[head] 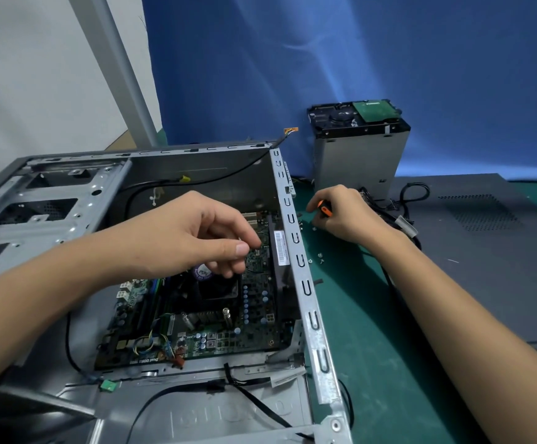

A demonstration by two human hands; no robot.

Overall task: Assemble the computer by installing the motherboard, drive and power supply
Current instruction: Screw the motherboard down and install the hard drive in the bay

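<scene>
An open grey computer case point(305, 283) lies on the green mat, with the green motherboard point(228, 334) lying inside it. My left hand point(193, 235) hovers over the board's far part, thumb and fingers pinched together; whether a screw sits between them I cannot tell. My right hand point(341, 216) rests on the mat just right of the case, closed around an orange-and-black screwdriver point(325, 209). A few small screws point(318, 256) lie on the mat near that hand. The power supply point(360, 161) stands upright behind, with a hard drive point(353, 118) on top.
The grey side panel point(485, 245) lies flat at the right. Black cables point(405, 219) trail from the power supply across the mat. A blue curtain point(357, 59) hangs behind. A grey post point(116, 68) leans at the far left. Loose wires run inside the case.
</scene>
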